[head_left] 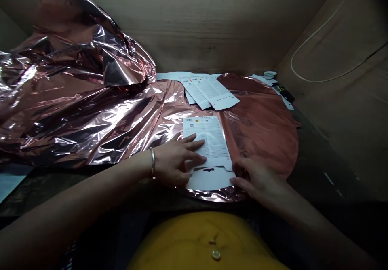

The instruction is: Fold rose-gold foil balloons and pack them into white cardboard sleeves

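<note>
1. The left hand [172, 161] lies open and flat, with the fingers a little apart. It presses on a white paper card [206, 140] and holds nothing else.
2. The right hand [254, 179] is half curled, with its fingers on a shiny foil balloon [260, 136], just beside the bottom corner of the card. I cannot tell if the fingers pinch the foil.
3. The card lies on top of the balloon. It has tiny print, a bar code at the top, and a white tab with a dark slot at the bottom.
4. The balloon is thin, smooth and pinkish brown, with a round edge.
5. A metal bangle [152, 162] circles the left wrist.
6. On the left, a big heap of crinkly foil [75, 112] rises up, bright and wrinkled.
7. Behind the hands, a pile of white cards [209, 92] rests on the foil.
8. Farther back, a small white bowl [269, 74] and a black thing [285, 94] sit by a wooden wall [188, 27].
9. A yellow shirt [209, 241] shows below the hands.
</note>
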`<state>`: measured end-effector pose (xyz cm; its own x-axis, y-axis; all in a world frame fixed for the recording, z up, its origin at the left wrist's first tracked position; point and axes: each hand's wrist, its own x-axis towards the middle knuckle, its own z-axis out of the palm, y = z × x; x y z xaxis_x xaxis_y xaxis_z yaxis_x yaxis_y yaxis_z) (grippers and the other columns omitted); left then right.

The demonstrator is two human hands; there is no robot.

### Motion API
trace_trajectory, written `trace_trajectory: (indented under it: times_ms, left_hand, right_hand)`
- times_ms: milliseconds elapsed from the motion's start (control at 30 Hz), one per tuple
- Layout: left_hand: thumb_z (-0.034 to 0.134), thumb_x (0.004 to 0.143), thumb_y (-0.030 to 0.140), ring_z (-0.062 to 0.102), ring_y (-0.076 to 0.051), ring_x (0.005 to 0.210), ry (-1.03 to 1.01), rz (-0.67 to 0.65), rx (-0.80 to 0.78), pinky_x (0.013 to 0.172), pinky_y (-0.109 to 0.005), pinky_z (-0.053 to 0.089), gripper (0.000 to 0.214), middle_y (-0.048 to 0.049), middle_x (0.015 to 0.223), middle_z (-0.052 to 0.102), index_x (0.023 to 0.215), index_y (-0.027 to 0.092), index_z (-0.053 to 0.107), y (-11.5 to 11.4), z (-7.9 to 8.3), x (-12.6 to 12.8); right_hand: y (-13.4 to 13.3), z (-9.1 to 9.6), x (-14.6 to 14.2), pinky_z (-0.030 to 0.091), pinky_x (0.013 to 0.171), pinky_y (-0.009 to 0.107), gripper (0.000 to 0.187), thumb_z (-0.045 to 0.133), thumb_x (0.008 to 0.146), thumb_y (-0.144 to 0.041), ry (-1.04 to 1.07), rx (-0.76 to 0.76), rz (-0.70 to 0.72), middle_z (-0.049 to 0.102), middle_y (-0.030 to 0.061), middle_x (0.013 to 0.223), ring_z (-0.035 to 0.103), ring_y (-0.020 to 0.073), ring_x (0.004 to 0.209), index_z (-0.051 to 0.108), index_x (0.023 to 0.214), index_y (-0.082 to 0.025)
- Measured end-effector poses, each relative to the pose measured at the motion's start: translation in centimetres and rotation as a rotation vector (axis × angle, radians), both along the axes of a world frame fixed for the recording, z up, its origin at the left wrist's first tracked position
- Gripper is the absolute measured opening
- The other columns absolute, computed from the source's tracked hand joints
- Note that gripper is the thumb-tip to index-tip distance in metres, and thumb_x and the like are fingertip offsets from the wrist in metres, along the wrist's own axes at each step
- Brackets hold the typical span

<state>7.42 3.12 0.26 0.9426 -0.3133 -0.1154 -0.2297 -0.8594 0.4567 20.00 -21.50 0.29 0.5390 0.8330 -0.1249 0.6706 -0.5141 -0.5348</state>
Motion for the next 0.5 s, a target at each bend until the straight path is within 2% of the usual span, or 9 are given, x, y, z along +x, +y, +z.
trace_trajectory:
  times_ms: [100, 133, 200, 267, 333, 433, 500]
  left_hand:
    - [0.066, 0.081, 0.042, 0.021, -0.037, 0.144, -0.070, 0.072, -0.046, 0.109, -0.063, 0.026, 0.038, -0.0095, 0.152, 0.038, 0.115, 0.025, 0.063, -0.4, -0.9, -0.9]
    - [0.064, 0.084, 0.043, 0.024, -0.036, 0.144, -0.089, 0.093, -0.047, 0.110, -0.063, 0.024, 0.034, -0.0101, 0.150, 0.041, 0.112, 0.023, 0.063, -0.6, -1.3, -1.1]
    - [0.061, 0.088, 0.041, 0.030, -0.032, 0.142, -0.115, 0.141, -0.033, 0.112, -0.060, 0.022, 0.033, -0.0113, 0.147, 0.045, 0.113, 0.021, 0.061, -1.1, -2.1, -1.7]
    - [0.059, 0.090, 0.042, 0.034, -0.030, 0.140, -0.134, 0.185, -0.007, 0.114, -0.058, 0.022, 0.038, -0.0115, 0.145, 0.048, 0.121, 0.020, 0.057, -1.4, -2.7, -2.7]
    - [0.057, 0.091, 0.042, 0.035, -0.029, 0.140, -0.146, 0.199, 0.017, 0.114, -0.056, 0.023, 0.042, -0.0103, 0.144, 0.049, 0.128, 0.021, 0.055, -1.5, -3.1, -3.8]
    - [0.052, 0.095, 0.035, 0.037, -0.028, 0.139, -0.178, 0.220, 0.043, 0.114, -0.052, 0.028, 0.037, -0.0084, 0.143, 0.051, 0.129, 0.020, 0.056, -1.8, -3.6, -5.1]
    - [0.049, 0.097, 0.031, 0.040, -0.027, 0.137, -0.213, 0.238, 0.051, 0.113, -0.049, 0.031, 0.033, -0.0084, 0.141, 0.053, 0.126, 0.018, 0.059, -2.2, -3.9, -5.3]
  right_hand:
    - [0.2, 0.2, -0.6, 0.052, 0.085, 0.041, 0.019, 0.052, 0.091, -0.026, -0.204, 0.234, 0.123, 0.067, 0.0097, 0.112, 0.063, 0.0253, 0.101, 0.070, 0.097, -0.022]
    - [0.5, -0.2, -0.7, 0.051, 0.093, 0.043, 0.023, 0.050, 0.093, -0.024, -0.225, 0.304, 0.177, 0.066, 0.0098, 0.118, 0.061, 0.0257, 0.110, 0.071, 0.102, -0.022]
    - [1.3, -1.8, -0.9, 0.049, 0.101, 0.044, 0.028, 0.049, 0.094, -0.021, -0.209, 0.338, 0.294, 0.065, 0.0088, 0.124, 0.056, 0.0253, 0.121, 0.070, 0.111, -0.021]
    - [1.8, -3.4, -1.2, 0.048, 0.104, 0.044, 0.030, 0.048, 0.094, -0.019, -0.210, 0.307, 0.352, 0.065, 0.0081, 0.126, 0.053, 0.0248, 0.125, 0.068, 0.117, -0.021]
    - [1.8, -4.3, -1.7, 0.047, 0.105, 0.046, 0.032, 0.048, 0.094, -0.017, -0.273, 0.278, 0.337, 0.063, 0.0088, 0.128, 0.052, 0.0256, 0.127, 0.066, 0.120, -0.019]
    - [2.1, -3.6, -2.3, 0.050, 0.099, 0.048, 0.028, 0.048, 0.094, -0.016, -0.370, 0.274, 0.357, 0.065, 0.0109, 0.124, 0.056, 0.0283, 0.121, 0.070, 0.110, -0.018]
    - [2.9, -2.4, -2.5, 0.052, 0.094, 0.045, 0.023, 0.050, 0.093, -0.018, -0.343, 0.302, 0.374, 0.068, 0.0117, 0.118, 0.060, 0.0273, 0.113, 0.072, 0.099, -0.018]
